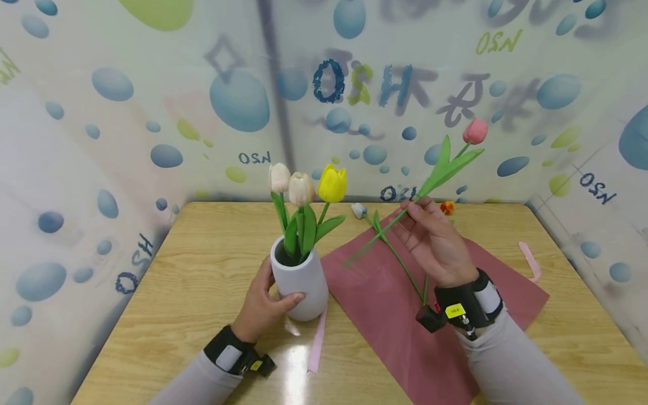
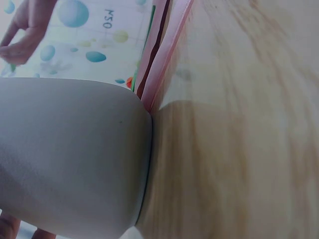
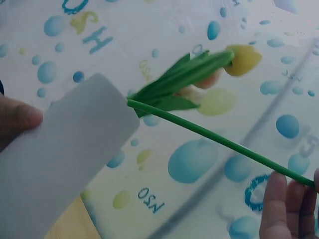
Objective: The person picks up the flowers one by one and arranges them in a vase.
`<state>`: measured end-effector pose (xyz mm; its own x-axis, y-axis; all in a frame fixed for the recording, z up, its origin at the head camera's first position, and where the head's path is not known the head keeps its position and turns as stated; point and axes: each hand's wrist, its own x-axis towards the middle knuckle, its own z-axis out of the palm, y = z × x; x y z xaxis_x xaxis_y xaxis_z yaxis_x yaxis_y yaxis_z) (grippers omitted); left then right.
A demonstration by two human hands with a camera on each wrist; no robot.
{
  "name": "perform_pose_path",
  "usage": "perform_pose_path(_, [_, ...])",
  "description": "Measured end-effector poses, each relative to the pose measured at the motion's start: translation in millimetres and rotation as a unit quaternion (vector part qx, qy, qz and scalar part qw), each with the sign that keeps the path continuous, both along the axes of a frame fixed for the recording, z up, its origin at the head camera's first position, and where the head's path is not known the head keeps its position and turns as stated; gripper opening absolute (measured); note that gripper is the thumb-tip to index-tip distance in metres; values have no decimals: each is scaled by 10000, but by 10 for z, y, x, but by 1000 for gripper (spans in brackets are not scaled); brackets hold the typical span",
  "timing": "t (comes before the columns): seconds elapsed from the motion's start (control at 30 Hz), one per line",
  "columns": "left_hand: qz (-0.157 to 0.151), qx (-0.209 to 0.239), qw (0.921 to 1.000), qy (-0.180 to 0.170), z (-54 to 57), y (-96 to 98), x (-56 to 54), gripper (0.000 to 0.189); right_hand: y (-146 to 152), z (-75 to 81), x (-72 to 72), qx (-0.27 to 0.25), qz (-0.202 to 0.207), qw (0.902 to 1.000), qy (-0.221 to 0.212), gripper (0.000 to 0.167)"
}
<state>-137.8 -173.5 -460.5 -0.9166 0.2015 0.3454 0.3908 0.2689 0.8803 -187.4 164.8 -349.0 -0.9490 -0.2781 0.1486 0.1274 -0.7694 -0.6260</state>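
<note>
My left hand (image 1: 268,306) grips a white vase (image 1: 306,287) around its side, thumb across the front. The vase stands tilted slightly on the wooden table. Two pale tulips (image 1: 301,189) and a yellow tulip (image 1: 332,184) rise out of it. Between thumb and fingers, my right hand (image 1: 437,242) pinches the green stem of a pink tulip (image 1: 475,131), its bloom up and to the right. The stem's lower end points down-left toward the vase, outside it in the head view. In the right wrist view the stem (image 3: 214,137) crosses in front of the vase mouth.
Dark pink wrapping paper (image 1: 385,332) covers the table's right part. A bluish-white tulip (image 1: 359,211) lies on it, and an orange-red flower (image 1: 447,208) shows behind my right hand. One pink ribbon (image 1: 317,343) lies by the vase, another ribbon (image 1: 530,262) at right. A patterned backdrop encloses the wooden table (image 1: 202,264).
</note>
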Motion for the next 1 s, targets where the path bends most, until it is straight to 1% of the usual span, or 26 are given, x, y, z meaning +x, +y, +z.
perform_pose_path(0.17, [2,85,9999,-66,8,6,-2,90,-187,131,35,106,-122,9998,130,16])
perform_pose_path(0.3, [14,133,9998,-134,4,12,1,90,-331,217,58,388,-291,9983,310,13])
perform_pose_path(0.4, [49,138,9997,-203,1,16,7,90,-415,256,72,554,-390,9966,462,13])
perform_pose_path(0.53, [86,128,9996,-221,3,23,10,89,-487,260,82,674,-428,9948,634,14])
perform_pose_path(0.7, [107,133,9996,-205,9,28,15,88,-571,237,92,788,-480,9902,1047,14])
perform_pose_path(0.8, [124,120,9996,-222,7,24,17,88,-635,233,99,865,-480,9879,1194,18])
perform_pose_path(0.9, [126,107,9996,-209,3,23,16,88,-701,236,115,1153,-539,9844,1218,21])
perform_pose_path(1.0, [111,89,9998,-168,1,24,8,89,-765,224,144,1533,-640,9783,1241,22])
